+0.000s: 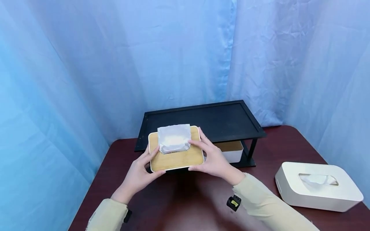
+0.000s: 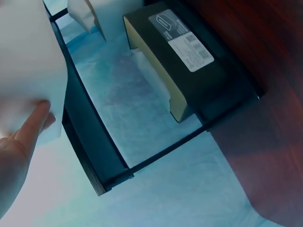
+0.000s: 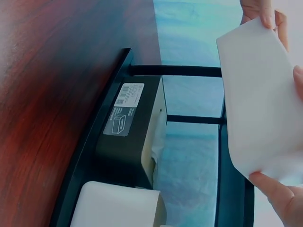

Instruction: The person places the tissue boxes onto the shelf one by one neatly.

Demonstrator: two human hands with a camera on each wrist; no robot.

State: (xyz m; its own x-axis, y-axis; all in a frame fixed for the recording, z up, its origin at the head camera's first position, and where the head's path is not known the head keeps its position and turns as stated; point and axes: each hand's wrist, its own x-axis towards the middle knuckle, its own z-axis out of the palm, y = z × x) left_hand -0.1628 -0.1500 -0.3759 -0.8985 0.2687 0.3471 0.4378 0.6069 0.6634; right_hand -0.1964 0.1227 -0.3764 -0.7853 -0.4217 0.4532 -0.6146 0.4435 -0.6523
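Note:
A tissue box (image 1: 179, 163) with a bamboo lid and white sides is held up in front of the black rack, lid facing the head camera. A white tissue (image 1: 174, 136) sticks out of its slot. My left hand (image 1: 138, 174) grips the box's left end, thumb at the lower edge. On the right end my right hand (image 1: 213, 159) holds it too, a fingertip near the tissue. Both wrist views show the box's plain white side (image 2: 31, 56), with right-hand fingers (image 3: 271, 188) at its edge in the right wrist view.
The black two-tier rack (image 1: 202, 122) stands at the table's back. On its lower tier are a black tissue box (image 3: 128, 142) with a label and a white box with a wooden lid (image 1: 232, 154). A larger white tissue box (image 1: 318, 189) sits at the right of the dark red table (image 1: 115, 166).

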